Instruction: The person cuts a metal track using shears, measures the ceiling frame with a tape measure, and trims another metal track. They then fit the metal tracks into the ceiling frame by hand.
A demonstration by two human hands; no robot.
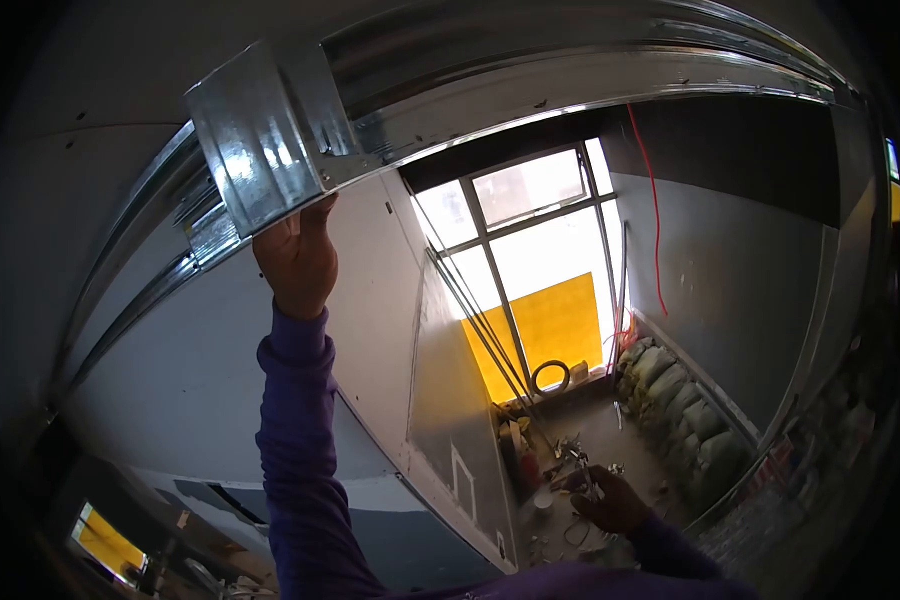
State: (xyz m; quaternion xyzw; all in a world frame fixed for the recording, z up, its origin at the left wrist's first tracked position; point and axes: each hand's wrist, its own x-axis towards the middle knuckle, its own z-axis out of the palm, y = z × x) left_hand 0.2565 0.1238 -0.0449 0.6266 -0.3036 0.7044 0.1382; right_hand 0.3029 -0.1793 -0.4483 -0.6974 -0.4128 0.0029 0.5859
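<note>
The left hand point(298, 262) was raised overhead, fingers curled onto the lower edge of a short metal channel piece point(255, 140), which sat against the steel ceiling track point(570, 70). The right hand point(618, 502) hung low, closed around a small metal tool point(580, 465), possibly pliers; it was too small to tell. Beside the raised arm stood a plasterboard wall point(390, 300). Beyond were a window point(540, 215), a yellow panel point(545, 330), a red cable point(654, 220) and stacked sacks point(675, 400) on the floor.
</note>
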